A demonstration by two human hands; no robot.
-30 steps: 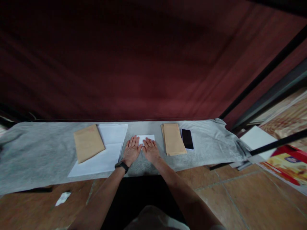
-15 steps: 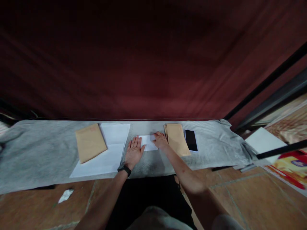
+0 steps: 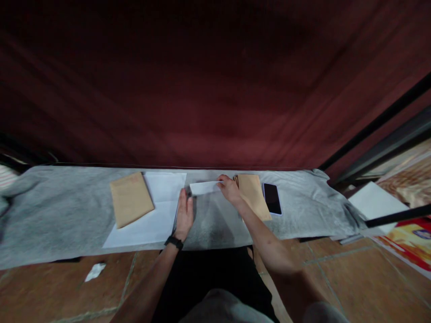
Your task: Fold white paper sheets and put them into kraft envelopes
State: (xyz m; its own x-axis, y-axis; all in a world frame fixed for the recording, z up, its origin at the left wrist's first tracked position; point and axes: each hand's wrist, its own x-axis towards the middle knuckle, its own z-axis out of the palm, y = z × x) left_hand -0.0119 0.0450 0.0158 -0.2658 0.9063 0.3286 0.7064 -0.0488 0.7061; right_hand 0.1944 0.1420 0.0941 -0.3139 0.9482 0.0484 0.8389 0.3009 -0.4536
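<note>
Paper (image 3: 204, 187) over grey cloth (image 3: 67, 215), maroon curtain (image 3: 202, 89)

The left hand (image 3: 184, 214) stands on its edge, fingers straight and pressed together, pointing away from the body, while the right hand (image 3: 229, 188), at the end of a forward-stretched forearm, has its fingertips (image 3: 221, 181) pinched together, knuckles raised.

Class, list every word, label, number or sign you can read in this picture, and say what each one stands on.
No text can be read anywhere.
Red and yellow printed sheet: a small dark blue mark, too blurred to read.
Folded white paper held in the right hand: blank on the side shown.
Phone: screen dark, nothing on it.
Brown envelope on the left: no print can be made out.
</note>
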